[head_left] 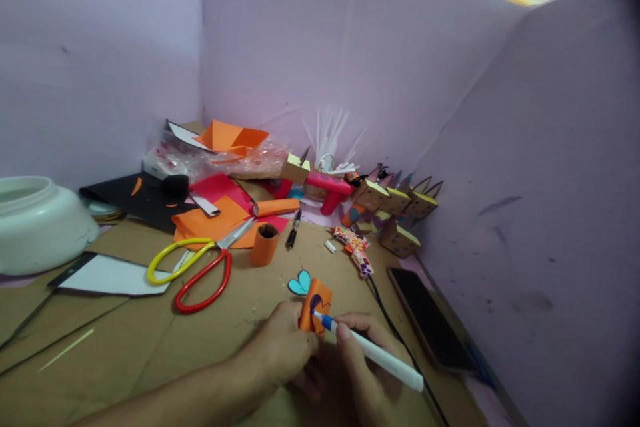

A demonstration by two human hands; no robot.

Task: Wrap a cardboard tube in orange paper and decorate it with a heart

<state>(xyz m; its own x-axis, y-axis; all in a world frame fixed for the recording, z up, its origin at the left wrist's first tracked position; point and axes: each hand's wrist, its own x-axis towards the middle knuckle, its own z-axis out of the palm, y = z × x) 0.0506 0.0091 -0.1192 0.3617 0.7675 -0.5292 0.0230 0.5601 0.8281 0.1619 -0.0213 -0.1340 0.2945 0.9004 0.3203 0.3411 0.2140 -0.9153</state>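
Observation:
My left hand grips a small orange paper tube near the front of the cardboard-covered table. A dark heart shape is drawn on the tube's side. In my right hand is a white marker with a blue collar, its tip touching the heart. Just beyond the tube lies a light-blue paper heart with a dark outline. Another orange tube stands upright farther back, beside scissors with one yellow and one red handle.
A black phone lies at the right by the wall. A patterned glue gun trails a black cable. Several cardboard box heads stand at the back right. A white pot sits left, and orange paper lies behind the scissors.

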